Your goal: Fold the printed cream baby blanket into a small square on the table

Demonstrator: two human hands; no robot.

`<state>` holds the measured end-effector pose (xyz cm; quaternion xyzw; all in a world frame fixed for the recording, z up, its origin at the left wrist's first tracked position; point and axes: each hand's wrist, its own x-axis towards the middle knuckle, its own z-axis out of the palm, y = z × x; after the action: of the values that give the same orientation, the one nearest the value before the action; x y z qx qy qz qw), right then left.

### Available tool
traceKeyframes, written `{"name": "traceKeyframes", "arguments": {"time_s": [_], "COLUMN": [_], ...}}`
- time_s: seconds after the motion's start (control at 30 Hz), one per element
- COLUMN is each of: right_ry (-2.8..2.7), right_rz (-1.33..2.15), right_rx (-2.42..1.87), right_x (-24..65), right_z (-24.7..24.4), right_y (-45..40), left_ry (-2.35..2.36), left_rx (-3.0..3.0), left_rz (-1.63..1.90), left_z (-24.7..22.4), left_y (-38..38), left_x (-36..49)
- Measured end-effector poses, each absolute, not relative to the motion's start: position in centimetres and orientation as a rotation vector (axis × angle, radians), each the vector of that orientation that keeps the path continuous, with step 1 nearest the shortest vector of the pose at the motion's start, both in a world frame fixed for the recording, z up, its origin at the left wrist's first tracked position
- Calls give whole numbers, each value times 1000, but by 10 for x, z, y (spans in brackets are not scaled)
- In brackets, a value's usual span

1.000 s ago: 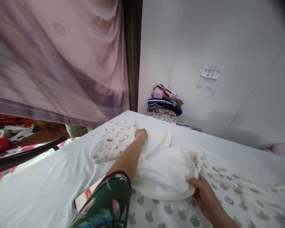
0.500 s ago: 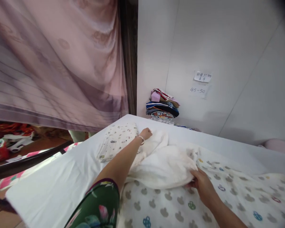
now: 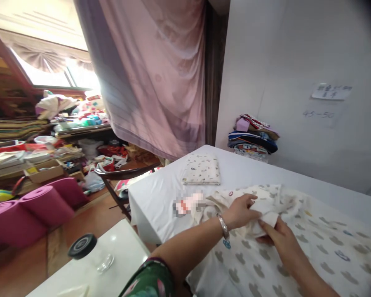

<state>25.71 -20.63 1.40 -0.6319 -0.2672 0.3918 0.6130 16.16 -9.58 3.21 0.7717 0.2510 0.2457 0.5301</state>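
Observation:
A white cloth printed with grey bunny heads (image 3: 259,270) lies loosely across the table, its upper part bunched under my hands. My left hand (image 3: 241,211), with a bracelet at its wrist, is curled closed on the bunched fabric. Close beside it, my right hand (image 3: 276,233) pinches a plain white fold of the same cloth between thumb and fingers. Beyond them, a folded white cloth with small prints (image 3: 202,170) rests flat near the far left corner. A blurred-out pinkish patch (image 3: 190,204) to the left of my hands cannot be made out.
The white-covered table (image 3: 160,206) stands against a pale wall with a stack of folded textiles (image 3: 252,138) behind it. At lower left a jar with a black lid (image 3: 83,246) sits on a white surface. A dark chair (image 3: 120,175), pink rolled mats (image 3: 46,210) and clutter lie left.
My view has swung left. My left hand has drawn back from beside the folded cloth to next to my right hand, and the bunny cloth's far part has come back with it.

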Motion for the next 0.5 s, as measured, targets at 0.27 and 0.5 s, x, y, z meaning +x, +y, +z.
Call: {"name": "traceKeyframes", "arguments": {"time_s": [0.27,0.5], "right_ry": [-537,-463], "right_rz": [954,958], "right_rx": [-1283,-1201], "right_x": [252,245], "right_z": [2,1], "right_y": [-242,-253], "left_ry": [811,638], "left_rx": [1923,2313], "left_rz": [706,858], "left_z": [26,34], "left_y": [-112,-129], "left_x": [153,148]}}
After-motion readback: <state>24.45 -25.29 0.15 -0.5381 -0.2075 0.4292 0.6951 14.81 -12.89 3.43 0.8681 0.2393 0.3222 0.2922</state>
